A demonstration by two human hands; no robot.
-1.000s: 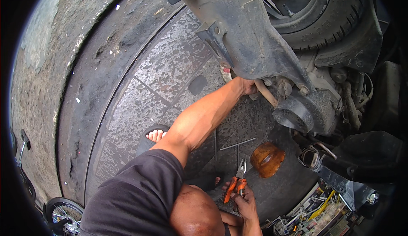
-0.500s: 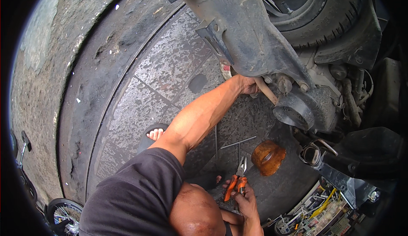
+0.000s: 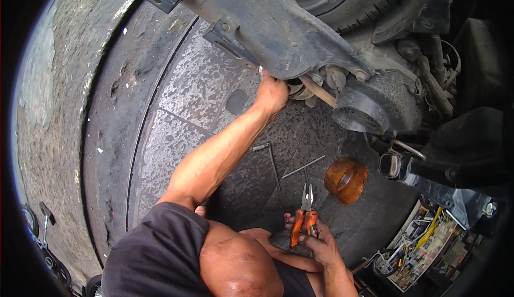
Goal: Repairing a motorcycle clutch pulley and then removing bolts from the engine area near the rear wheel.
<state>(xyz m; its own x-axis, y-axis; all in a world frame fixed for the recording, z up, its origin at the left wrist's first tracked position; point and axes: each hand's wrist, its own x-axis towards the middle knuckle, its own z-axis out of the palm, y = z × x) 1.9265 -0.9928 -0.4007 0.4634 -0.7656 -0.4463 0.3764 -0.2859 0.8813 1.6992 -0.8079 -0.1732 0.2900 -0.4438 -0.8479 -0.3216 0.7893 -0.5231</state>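
My left hand point(image 3: 273, 92) reaches out under the lower edge of a dusty grey metal frame piece point(image 3: 289, 40). Its fingers curl closed, and their tips are hidden. A small red and white thing shows at the hand's far side; what it is I cannot tell. Right of this hand, a light brown tube point(image 3: 319, 91) runs to a round grey housing point(image 3: 364, 107). Low in the view, my right hand point(image 3: 318, 243) grips combination pliers point(image 3: 307, 214) by their orange handles. The jaws point up and away, slightly parted, with nothing between them.
A T-handle wrench point(image 3: 273, 166) and a thin metal rod point(image 3: 302, 166) lie on the worn tiles, beside an orange-brown rounded container point(image 3: 346, 181). A tyre point(image 3: 364, 8) stands behind the frame piece. A crowded shelf point(image 3: 417, 249) is at lower right. My bent knee point(image 3: 238, 259) rises between the arms.
My left hand has drawn back from beside the brown tube toward the left, under the frame piece's edge. The pliers stay in my right hand. The whole view has shifted.
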